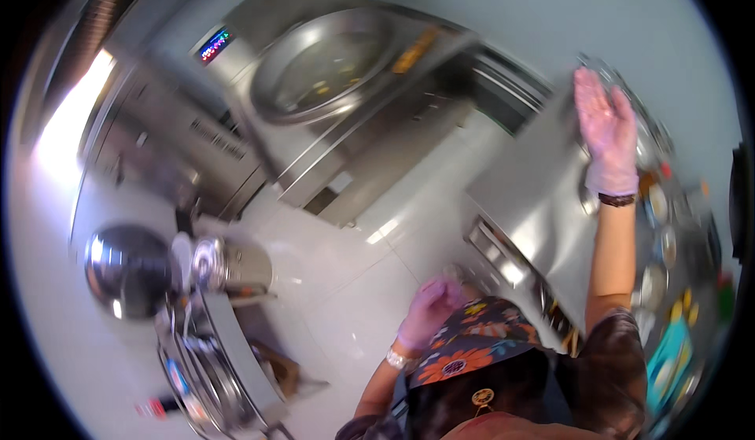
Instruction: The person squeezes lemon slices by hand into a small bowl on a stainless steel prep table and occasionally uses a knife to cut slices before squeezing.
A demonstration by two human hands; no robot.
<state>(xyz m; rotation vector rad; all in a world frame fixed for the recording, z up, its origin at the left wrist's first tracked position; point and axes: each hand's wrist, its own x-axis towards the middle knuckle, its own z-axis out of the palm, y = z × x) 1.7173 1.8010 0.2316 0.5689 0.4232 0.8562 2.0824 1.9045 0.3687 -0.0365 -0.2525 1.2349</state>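
My right hand [604,115], in a clear thin glove with a dark bracelet at the wrist, stretches over the steel counter [525,174]. Its fingers are straight and the thumb stands apart; nothing shows in it. Clear or metal ware [646,142] lies along the wall beside it, blurred and partly hidden. My left hand [429,313], also gloved, hangs loosely curled in front of the flowered apron [460,360]. Blur hides whether its fingers close on anything. A drawer [501,251] at the counter's front stands partly open.
A large round wok [324,62] holding liquid and some yellow pieces sits in a steel cooking station. A yellow-brown bar [416,51] lies beside it. Lower left are a steel rack [236,345], a lidded metal pot [242,263] and a shiny bowl [130,269]. Several small bowls [655,283] line the right.
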